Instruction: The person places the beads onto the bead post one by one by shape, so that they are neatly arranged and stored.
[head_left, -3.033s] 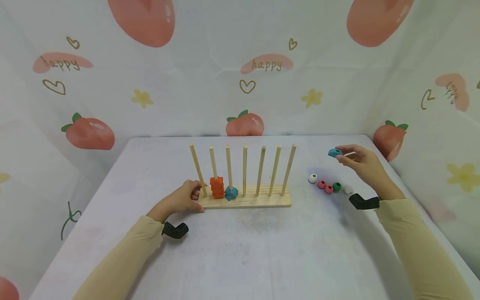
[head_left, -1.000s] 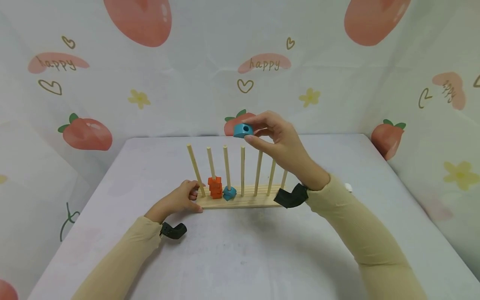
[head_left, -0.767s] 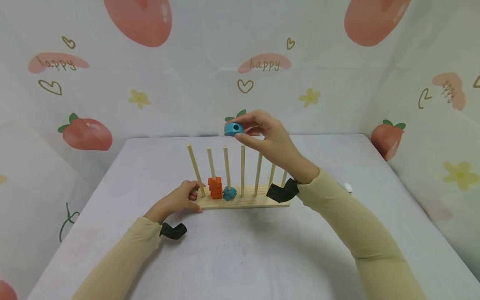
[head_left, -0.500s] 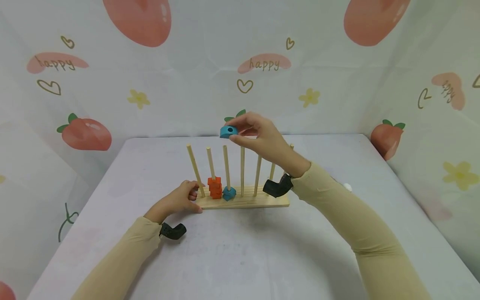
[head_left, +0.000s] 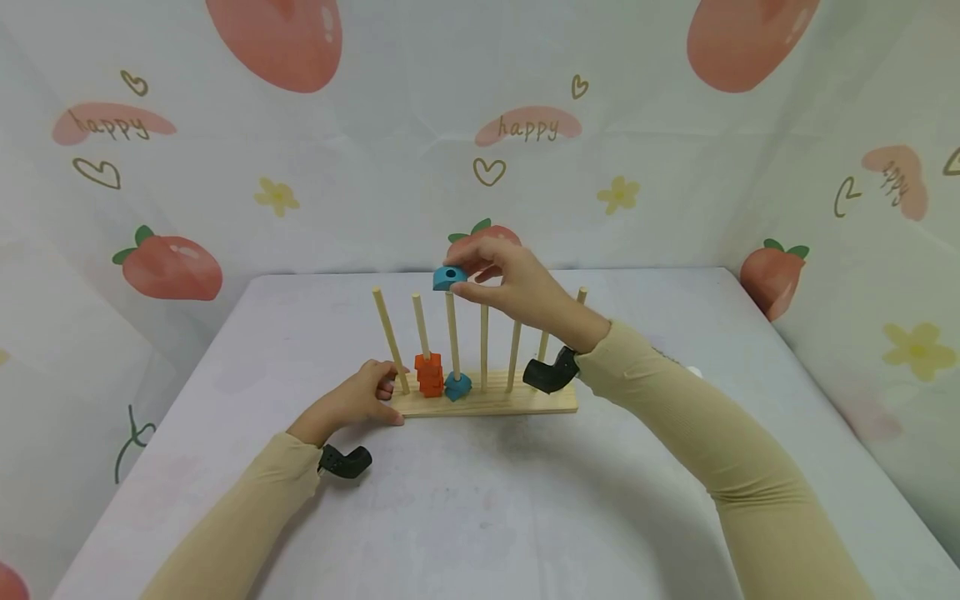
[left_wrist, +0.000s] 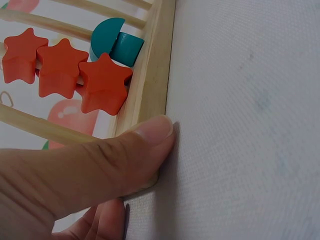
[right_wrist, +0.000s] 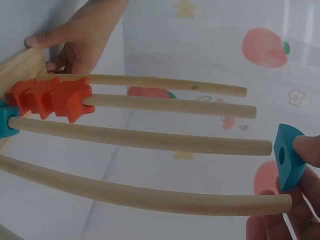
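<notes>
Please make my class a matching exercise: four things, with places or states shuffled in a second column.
1. Three orange stars
2. Left hand
3. Right hand
4. Lower blue blocks

A. pinching an upper blue block
B. low on third peg from left
C. on second peg from left
D. gripping the wooden base

Pairs: 1-C; 2-D; 3-A; 4-B

White patterned backdrop [head_left: 390, 208] across upper frame, two large red fruits [head_left: 281, 42] cut off by top edge, "happy" lettering [head_left: 528, 127] upper left and upper centre, outlined hearts [head_left: 490, 172] nearby, yellow flowers [head_left: 277, 197], pale surface [head_left: 465, 517] below, small white object [head_left: 695, 372] at right, partly hidden.
</notes>
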